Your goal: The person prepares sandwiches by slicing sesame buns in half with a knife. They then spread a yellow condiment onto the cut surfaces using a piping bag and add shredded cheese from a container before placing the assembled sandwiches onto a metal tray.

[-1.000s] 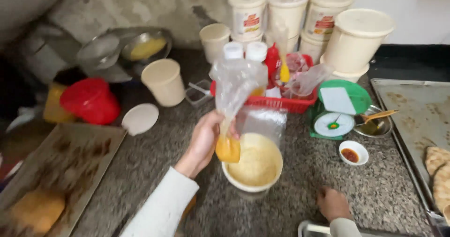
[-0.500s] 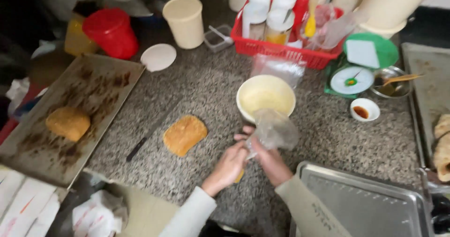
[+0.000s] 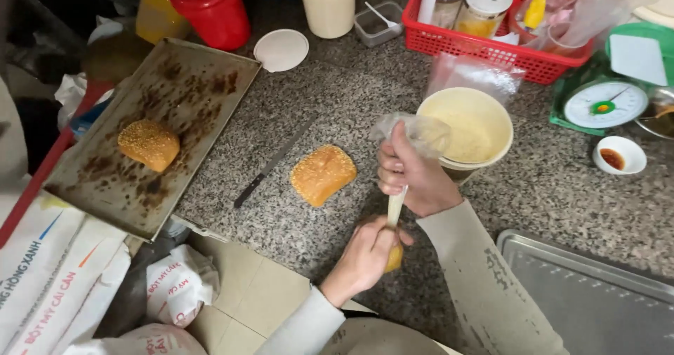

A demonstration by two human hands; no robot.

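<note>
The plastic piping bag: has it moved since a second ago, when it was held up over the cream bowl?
Yes. The piping bag has come down off the cream bowl to the counter edge nearer the person, gripped by the right hand and left hand.

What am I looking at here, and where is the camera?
No machine here: a person wears a camera on the head, looking down at their own two bare hands over a granite counter. The right hand grips the top of a clear plastic bag; the left hand holds its lower, yellow-filled end. On the counter lie a seeded bun, a knife, a bowl of pale yellow filling, a red basket, a green scale and a small sauce dish. A baking tray on the left carries another bun.
</note>
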